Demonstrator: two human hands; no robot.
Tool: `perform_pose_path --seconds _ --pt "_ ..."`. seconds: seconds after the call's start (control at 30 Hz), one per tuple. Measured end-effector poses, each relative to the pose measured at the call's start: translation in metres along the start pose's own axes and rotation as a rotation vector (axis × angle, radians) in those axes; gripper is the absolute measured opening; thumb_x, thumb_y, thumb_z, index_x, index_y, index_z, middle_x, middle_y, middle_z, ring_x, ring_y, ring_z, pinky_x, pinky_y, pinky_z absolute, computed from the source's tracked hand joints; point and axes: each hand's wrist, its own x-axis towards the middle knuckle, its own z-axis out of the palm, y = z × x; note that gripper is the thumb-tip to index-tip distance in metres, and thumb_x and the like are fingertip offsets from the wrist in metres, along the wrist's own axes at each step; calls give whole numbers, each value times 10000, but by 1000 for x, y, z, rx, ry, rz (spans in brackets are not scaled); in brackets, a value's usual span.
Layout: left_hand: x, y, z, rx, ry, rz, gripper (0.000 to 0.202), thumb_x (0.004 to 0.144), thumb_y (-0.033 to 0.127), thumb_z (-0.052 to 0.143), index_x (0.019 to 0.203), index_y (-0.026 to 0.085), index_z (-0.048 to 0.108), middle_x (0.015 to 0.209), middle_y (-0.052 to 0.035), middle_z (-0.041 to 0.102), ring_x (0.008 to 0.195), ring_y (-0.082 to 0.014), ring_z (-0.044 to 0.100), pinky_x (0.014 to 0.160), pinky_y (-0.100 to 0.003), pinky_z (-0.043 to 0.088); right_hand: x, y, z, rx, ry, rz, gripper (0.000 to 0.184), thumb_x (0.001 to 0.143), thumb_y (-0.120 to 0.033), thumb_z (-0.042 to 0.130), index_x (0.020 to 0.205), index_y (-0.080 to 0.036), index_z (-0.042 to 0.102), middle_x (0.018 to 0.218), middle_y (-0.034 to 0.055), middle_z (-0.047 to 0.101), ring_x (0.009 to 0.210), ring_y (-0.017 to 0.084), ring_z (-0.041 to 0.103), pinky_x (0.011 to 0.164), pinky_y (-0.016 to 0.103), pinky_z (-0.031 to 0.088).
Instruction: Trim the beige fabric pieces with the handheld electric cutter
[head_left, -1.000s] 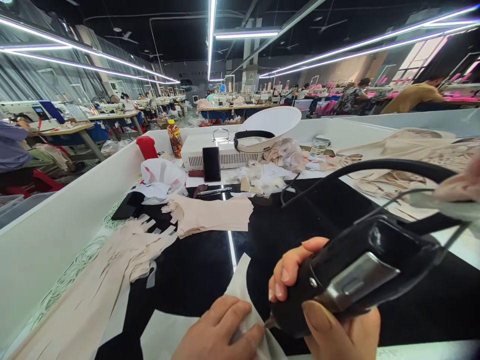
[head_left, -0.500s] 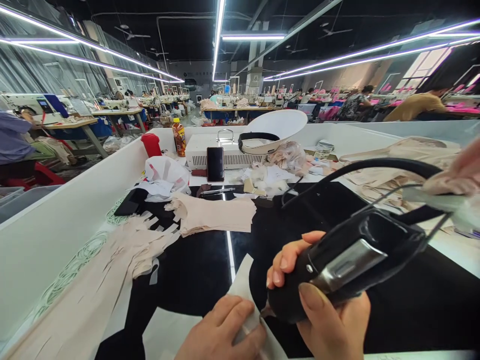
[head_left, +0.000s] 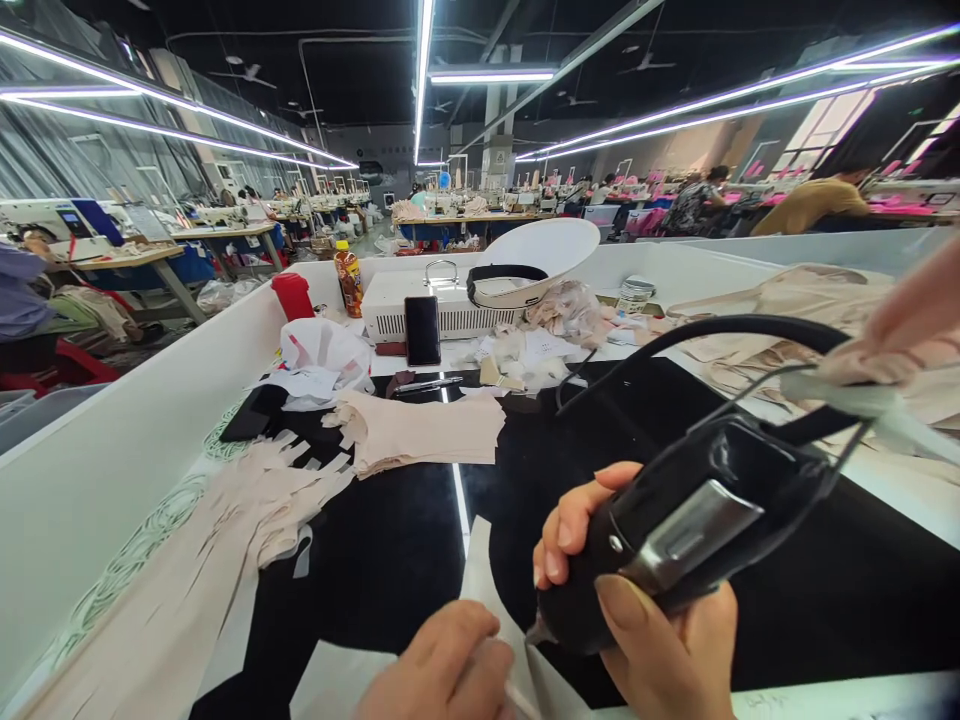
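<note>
My right hand (head_left: 660,620) is closed around a black corded hand-held tool (head_left: 697,530) with a silver metal plate on its side. Its small metal tip (head_left: 538,632) points down-left, close to a narrow white piece of sheet material (head_left: 480,560); whether they touch I cannot tell. Beside the tip, my left hand (head_left: 450,660) is closed, fingers and thumb bunched over this white piece, whose lower part is partly hidden. Another white sheet (head_left: 330,675) lies left of that hand. A black cable (head_left: 720,328) arches from the tool across the black tabletop (head_left: 405,550).
Stacked beige fabric pieces (head_left: 427,430) lie ahead, with long beige strips (head_left: 187,560) at left. A white box (head_left: 405,305), phone (head_left: 422,330), bottle (head_left: 348,278) and visor (head_left: 540,265) stand behind. A blurred pinkish shape (head_left: 911,310), unclear, hangs at the tool's cable end.
My left hand has shifted slightly down along the white piece, uncovering more of it. The right hand keeps its hold on the tool; the whole view has turned slightly right.
</note>
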Motion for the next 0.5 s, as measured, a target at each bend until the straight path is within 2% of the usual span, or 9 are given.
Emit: perform_pose_path --seconds 0.1,0.23,0.37,0.5 --pt "23 -14 -17 -170 -65 -68 207 1087 123 463 1198 145 636 1202 -106 682 1139 -190 695 1018 -266 595 0 2 -3 -24 -60 -12 376 940 -379 812 1251 -330 605 887 -9 658 707 136 638 636 270 589" --pt "45 -33 -30 -382 -220 -28 237 1091 124 455 1215 176 649 1237 -92 689 1142 -183 683 1016 -277 587 1 6 -7 -59 -114 -45 360 980 -344 765 1290 -350 582 925 -1 657 741 143 646 677 289 602" --pt "45 -46 -33 -430 -286 9 274 1124 155 407 1201 184 669 1176 -79 712 1155 -182 682 1023 -270 573 1 7 -7 -123 -153 -73 235 1009 -356 719 1205 -345 589 945 -2 636 740 149 636 673 304 593" --pt "40 -51 -35 -425 -313 37 265 1135 176 417 1244 192 659 1219 -79 710 1203 -178 672 1051 -262 558 1 6 -4 -155 -155 -78 161 1019 -377 696 1127 -332 586 926 -7 629 719 151 618 666 311 584"
